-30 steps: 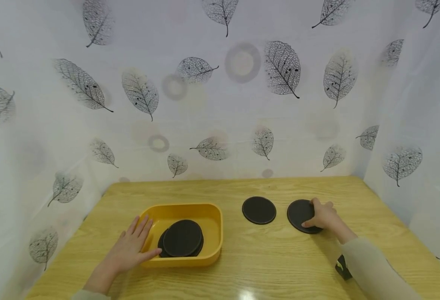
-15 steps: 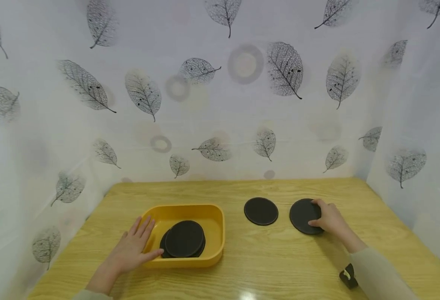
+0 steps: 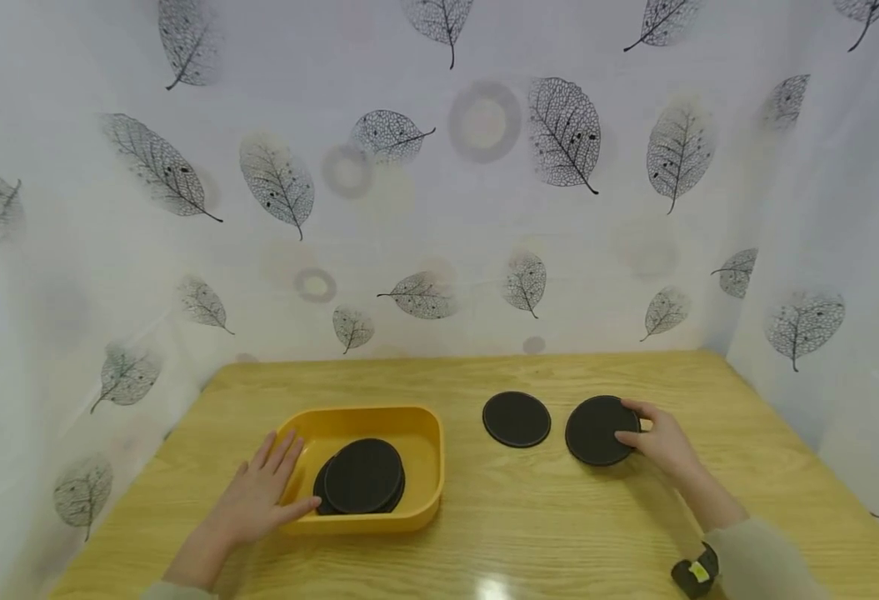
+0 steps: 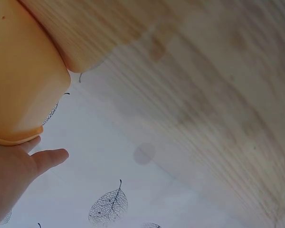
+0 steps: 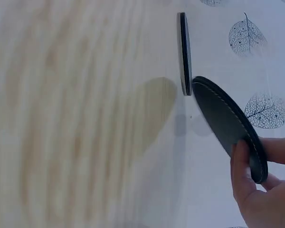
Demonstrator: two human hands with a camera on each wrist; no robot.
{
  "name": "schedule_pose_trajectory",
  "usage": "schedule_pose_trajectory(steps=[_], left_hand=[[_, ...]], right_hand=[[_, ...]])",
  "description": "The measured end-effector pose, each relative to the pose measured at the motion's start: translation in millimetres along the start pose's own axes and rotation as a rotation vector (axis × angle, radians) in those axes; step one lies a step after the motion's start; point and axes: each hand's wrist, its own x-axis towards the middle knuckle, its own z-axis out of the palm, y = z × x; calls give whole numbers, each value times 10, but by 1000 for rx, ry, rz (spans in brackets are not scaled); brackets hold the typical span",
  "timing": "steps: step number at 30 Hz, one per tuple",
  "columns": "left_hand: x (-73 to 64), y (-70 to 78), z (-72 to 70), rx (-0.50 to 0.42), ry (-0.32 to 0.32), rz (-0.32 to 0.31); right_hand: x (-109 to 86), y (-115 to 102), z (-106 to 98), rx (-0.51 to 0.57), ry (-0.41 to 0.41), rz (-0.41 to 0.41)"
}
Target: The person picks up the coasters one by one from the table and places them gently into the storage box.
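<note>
My right hand [image 3: 662, 440] pinches a round black coaster [image 3: 596, 432] by its right edge, thumb on the top face. In the right wrist view the stitched rim of this coaster [image 5: 223, 118] shows, tilted up off the table. A second black coaster [image 3: 516, 419] lies flat on the table to its left. With its fingers spread and straight, my left hand [image 3: 255, 496] rests on the left side of a yellow plastic tray [image 3: 430, 429]. Overlapping black coasters [image 3: 364, 475] lie inside the tray. The left wrist view shows the tray's outer wall [image 4: 23, 71] against that hand.
The wood-grain table [image 3: 476, 517] carries all of these. Behind it and at both sides hangs a white curtain [image 3: 424, 225] printed with leaves. A black strap-like wrist piece [image 3: 696, 571] sits by my right sleeve.
My right hand has lifted the right-hand coaster's edge off the table and drawn it slightly left. The left hand and the tray keep their places; the head view shifts a little.
</note>
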Motion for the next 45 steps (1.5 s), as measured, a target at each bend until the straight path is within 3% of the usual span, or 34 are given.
schedule_pose_trajectory(steps=[6,12,22,29,37,45], left_hand=[[7,-3,-8,-9,4,-9],[11,0,-11,-20,-1,-2],[13,-4,-5,-16,-4,-5],[2,-19,-8,-21,-12,-5],[-12,-13,-9,-14,-24,-12],[-5,6,-14,-19,-23,-13]], right_hand=[[-31,-70,65,428,50,83],[-123,-207,132,728,11,150],[-175,-410,349,748,-72,119],[-188,-633,556,825,-136,101],[-160,-931,858,906,-243,66],[-89,-1184,1230,907,-329,33]])
